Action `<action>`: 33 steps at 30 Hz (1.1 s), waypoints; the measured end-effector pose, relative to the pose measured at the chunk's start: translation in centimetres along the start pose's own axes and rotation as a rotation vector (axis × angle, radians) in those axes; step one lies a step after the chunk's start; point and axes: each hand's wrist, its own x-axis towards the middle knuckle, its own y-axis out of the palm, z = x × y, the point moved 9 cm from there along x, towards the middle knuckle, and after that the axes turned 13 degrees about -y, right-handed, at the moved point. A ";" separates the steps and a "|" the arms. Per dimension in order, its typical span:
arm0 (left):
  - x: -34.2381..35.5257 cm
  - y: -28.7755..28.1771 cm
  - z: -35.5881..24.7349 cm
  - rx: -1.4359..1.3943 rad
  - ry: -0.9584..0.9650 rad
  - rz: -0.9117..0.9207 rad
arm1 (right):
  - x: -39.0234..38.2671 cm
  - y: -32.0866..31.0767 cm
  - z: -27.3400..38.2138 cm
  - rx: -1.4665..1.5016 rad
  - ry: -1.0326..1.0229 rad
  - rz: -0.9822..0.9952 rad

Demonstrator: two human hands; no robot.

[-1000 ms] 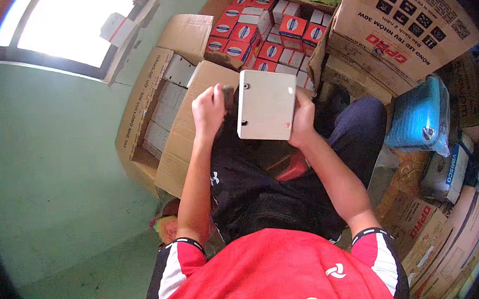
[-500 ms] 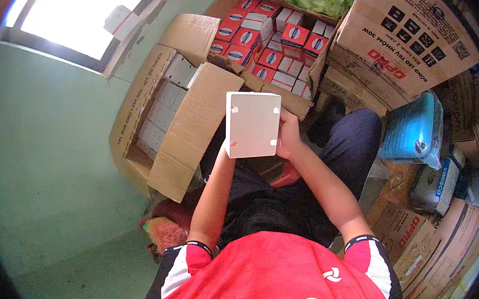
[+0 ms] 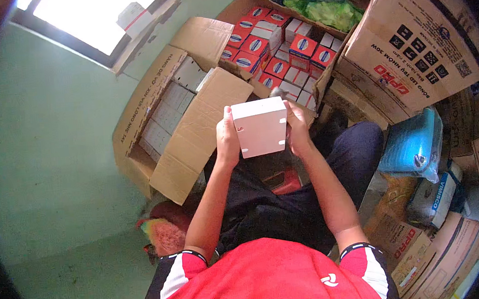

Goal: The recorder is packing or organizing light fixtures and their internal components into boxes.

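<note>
My left hand (image 3: 228,136) and my right hand (image 3: 297,127) grip opposite sides of a square white box (image 3: 260,131) above my lap, with small notches near the corners of its face. A small grey object (image 3: 278,92) shows just beyond the box's top edge; I cannot make out what it is. To the left is an open carton of white boxes (image 3: 161,119), its cardboard flap (image 3: 196,141) close to my left hand. Behind the white box stands a carton of small red-and-white boxes (image 3: 278,68).
A large cardboard box (image 3: 412,51) is at upper right, with green and blue bags (image 3: 324,8) behind. A blue wrapped package (image 3: 410,141) and stacked cartons (image 3: 439,257) lie at right. A pale green wall (image 3: 49,164) and window (image 3: 83,18) are on the left.
The white box has turned and tipped, showing more of its top edge. My left hand, earlier beside it around a dark object, now grips the box's left side.
</note>
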 end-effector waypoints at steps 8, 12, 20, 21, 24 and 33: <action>-2.7 -1.6 -1.1 0.418 0.528 -0.131 | -0.7 2.6 8.1 -0.229 -0.260 -0.187; -4.3 2.3 -0.8 0.739 0.546 -0.099 | -4.4 8.8 8.8 -0.990 -0.880 0.308; -5.0 0.3 -1.8 0.715 0.649 -0.279 | -3.3 10.7 8.1 -0.975 -0.608 0.278; -5.0 0.3 -1.9 0.712 0.726 -0.307 | -4.2 12.2 8.1 -1.020 -0.714 0.361; -5.5 0.2 -2.2 0.718 0.595 -0.246 | -3.2 10.2 7.5 -0.886 -0.529 0.267; -6.9 -0.2 -1.9 0.710 0.717 -0.270 | -4.0 10.4 9.2 -0.909 -0.690 0.297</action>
